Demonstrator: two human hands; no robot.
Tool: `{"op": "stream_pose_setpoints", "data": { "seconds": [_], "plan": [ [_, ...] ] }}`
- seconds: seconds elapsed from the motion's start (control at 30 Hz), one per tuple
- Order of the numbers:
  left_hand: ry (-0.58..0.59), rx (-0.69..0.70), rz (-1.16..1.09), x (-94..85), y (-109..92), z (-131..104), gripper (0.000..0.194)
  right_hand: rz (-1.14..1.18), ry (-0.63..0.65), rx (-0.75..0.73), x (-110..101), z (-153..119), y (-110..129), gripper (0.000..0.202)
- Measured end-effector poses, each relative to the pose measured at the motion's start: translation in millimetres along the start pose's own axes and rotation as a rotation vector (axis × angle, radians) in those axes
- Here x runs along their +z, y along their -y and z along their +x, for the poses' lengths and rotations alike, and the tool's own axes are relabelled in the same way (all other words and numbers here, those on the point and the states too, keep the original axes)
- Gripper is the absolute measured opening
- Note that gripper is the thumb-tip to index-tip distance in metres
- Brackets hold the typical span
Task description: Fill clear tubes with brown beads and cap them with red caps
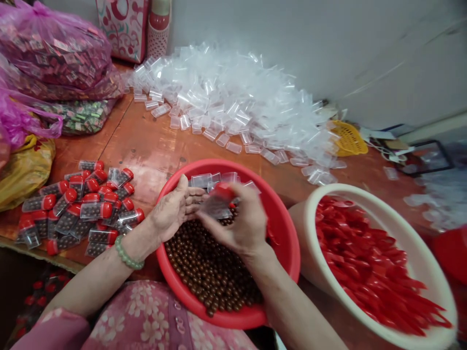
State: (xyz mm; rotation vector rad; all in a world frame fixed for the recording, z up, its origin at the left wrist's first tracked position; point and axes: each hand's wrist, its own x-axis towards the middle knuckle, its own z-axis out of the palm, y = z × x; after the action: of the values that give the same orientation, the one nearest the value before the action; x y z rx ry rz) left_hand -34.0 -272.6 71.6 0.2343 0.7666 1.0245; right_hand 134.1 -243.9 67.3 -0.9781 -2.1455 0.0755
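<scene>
My right hand (pixel 248 218) grips a small clear plastic container with a red cap (pixel 221 198), blurred by motion, over the red basin (pixel 288 243). Facing it is my left hand (pixel 178 206), open with fingers stretched out and the palm toward the container; whether they touch I cannot tell. Small round brown balls (pixel 211 272) fill much of the basin below. At the basin's far side lie several clear empty containers (pixel 200 181), partly hidden by my hands. A green bead bracelet (pixel 127 255) is on my left wrist.
Filled, red-capped containers (pixel 85 209) are piled on the wooden table (pixel 146 141) at left. A heap of clear containers (pixel 233 97) lies along the wall. At right stands a cream tub (pixel 310 214) of red plastic pieces (pixel 365 262). Pink bags (pixel 54 58) sit far left.
</scene>
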Motion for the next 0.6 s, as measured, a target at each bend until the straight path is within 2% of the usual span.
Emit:
{"op": "stream_pose_setpoints", "data": {
  "seconds": [0.07, 0.1, 0.17, 0.47, 0.6],
  "plan": [
    [-0.011, 0.017, -0.007, 0.2, 1, 1, 0.054, 0.002, 0.085, -0.120, 2, 0, 0, 0.066],
    [-0.002, 0.017, -0.005, 0.1, 1, 1, 0.054, -0.003, 0.084, -0.130, 3, 0, 1, 0.068],
    [0.034, 0.004, 0.006, -0.4, 2, 2, 0.054, -0.008, 0.055, -0.107, 4, 2, 1, 0.070],
    [0.130, -0.108, 0.066, 4.0, 0, 4, 0.060, 0.078, 0.128, -0.156, 6, 5, 4, 0.064],
    [0.073, -0.096, 0.020, 10.8, 0, 6, 0.051, 0.105, 0.147, -0.171, 7, 5, 7, 0.065]
  ]
}}
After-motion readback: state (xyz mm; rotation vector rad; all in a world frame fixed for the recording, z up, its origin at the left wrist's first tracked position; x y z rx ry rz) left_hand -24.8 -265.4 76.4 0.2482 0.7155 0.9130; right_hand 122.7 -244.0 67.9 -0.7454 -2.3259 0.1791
